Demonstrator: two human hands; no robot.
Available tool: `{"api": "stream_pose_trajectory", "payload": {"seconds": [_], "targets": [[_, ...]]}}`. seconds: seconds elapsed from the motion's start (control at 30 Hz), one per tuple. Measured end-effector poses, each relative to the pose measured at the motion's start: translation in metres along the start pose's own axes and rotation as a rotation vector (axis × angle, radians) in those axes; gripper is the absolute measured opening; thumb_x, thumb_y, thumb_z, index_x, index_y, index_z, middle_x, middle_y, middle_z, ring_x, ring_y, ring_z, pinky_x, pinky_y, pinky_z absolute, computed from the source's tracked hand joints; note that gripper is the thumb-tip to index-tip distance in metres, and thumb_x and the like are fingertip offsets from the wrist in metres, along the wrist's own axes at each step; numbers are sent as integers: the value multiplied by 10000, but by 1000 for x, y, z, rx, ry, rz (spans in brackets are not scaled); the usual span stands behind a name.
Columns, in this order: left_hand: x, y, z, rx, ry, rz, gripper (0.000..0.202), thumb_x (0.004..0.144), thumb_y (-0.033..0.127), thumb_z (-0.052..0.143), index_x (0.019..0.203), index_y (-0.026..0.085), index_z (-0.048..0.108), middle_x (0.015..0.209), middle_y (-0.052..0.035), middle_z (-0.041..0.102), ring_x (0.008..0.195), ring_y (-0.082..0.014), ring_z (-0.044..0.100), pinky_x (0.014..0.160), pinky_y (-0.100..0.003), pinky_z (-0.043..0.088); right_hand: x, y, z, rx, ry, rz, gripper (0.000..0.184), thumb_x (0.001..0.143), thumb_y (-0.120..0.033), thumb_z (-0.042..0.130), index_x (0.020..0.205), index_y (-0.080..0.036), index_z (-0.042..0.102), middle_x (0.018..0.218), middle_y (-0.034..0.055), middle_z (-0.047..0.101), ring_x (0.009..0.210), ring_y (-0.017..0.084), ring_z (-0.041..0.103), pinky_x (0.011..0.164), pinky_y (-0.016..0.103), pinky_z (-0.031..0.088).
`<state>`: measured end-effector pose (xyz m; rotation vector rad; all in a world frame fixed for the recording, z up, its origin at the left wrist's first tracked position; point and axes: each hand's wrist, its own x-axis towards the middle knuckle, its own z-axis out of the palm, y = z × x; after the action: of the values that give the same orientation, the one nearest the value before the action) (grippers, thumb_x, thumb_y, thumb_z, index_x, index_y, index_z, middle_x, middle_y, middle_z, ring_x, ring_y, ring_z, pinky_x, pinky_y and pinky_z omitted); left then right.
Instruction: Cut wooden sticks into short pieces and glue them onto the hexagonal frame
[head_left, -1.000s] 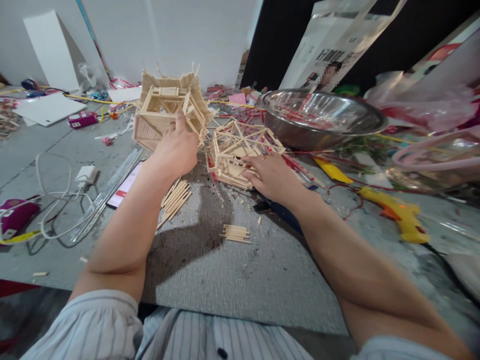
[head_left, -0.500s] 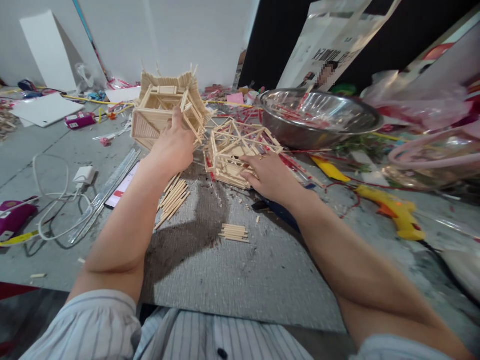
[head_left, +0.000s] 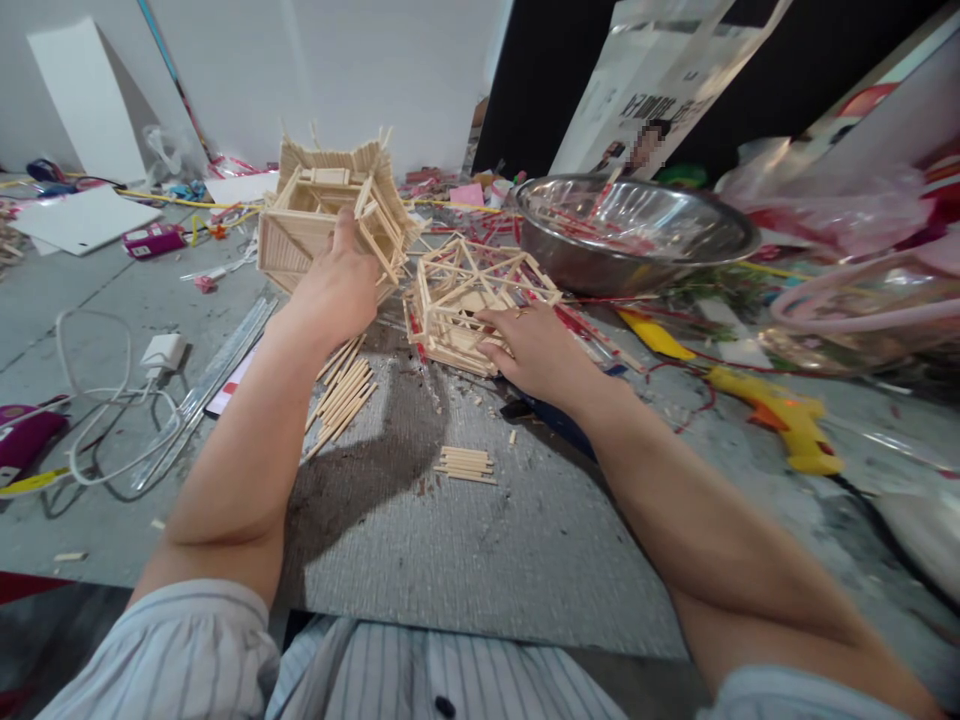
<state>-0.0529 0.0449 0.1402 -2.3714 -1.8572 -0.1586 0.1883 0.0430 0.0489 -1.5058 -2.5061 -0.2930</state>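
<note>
- Stick house [head_left: 304, 225]: seen left of the open stick frame, slightly farther back, on the table [head_left: 525, 570]. Body is tilted; its open face is turned up and toward the wearer, with the fringed edge at the far side and thin stick ends pointing upward. No clear long axis can be made out.
- Open stick frame [head_left: 471, 302] (landmark): set down with its spoked, many-sided top facing up; widest extent is seen running left to right.
- Left hand [head_left: 337, 285]: placed at the near side of the house, left of the frame. Index finger is extended over the open face; the other fingers are partly hidden, so any grip cannot be told.
- Right hand [head_left: 536, 350]: laid on the frame's near right edge, thumb and fingers parted slightly. Whether the edge is pinched cannot be told.
- Loose sticks [head_left: 345, 395]: piled left of the frame and nearer the wearer, long axes slanting from near left to far right.
- Short sticks [head_left: 465, 463]: aligned in a row in front of the frame, long axes crosswise.
- Metal bowl [head_left: 630, 265]: located behind and right of the frame.
- Yellow glue gun [head_left: 787, 425]: laid well right of the frame.
</note>
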Motion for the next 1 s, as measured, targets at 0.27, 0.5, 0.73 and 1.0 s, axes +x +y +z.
{"api": "stream_pose_trajectory", "payload": {"seconds": [0.27, 0.5, 0.73, 1.0], "targets": [[0, -4, 1, -29, 6, 20, 339, 961, 275, 465, 1174, 129, 684, 1652, -133, 300, 1449, -369, 435, 1161, -478, 421, -2, -1, -3, -24, -8, 4, 439, 954, -255, 475, 1348, -115, 609, 1095, 165, 734, 1052, 325, 651, 1040, 463, 381], [-3, -6, -1, -54, 17, 61, 332, 939, 164, 413, 1113, 101, 689, 1666, -148, 266, 1468, -352, 415, 1171, -476, 425, -1, -1, -2, -13, 6, 5, 431, 944, -250, 466, 1329, -127, 615, 1109, 165, 735, 1062, 325, 654, 1031, 472, 391], [-3, -7, -2, -42, 2, 40, 340, 963, 215, 411, 1125, 114, 692, 1664, -107, 280, 1497, -330, 372, 1190, -431, 409, -1, 0, -1, 2, 17, -10, 412, 946, -253, 468, 1312, -139, 617, 1080, 152, 741, 1034, 318, 664, 1061, 484, 379], [-1, -9, 0, -13, 15, 38, 323, 932, 205, 432, 1100, 107, 690, 1646, -178, 274, 1453, -354, 442, 1131, -425, 446, 0, -2, -4, -2, -18, 8, 427, 948, -241, 469, 1332, -126, 613, 1102, 167, 738, 1073, 330, 661, 1053, 484, 385]]}}
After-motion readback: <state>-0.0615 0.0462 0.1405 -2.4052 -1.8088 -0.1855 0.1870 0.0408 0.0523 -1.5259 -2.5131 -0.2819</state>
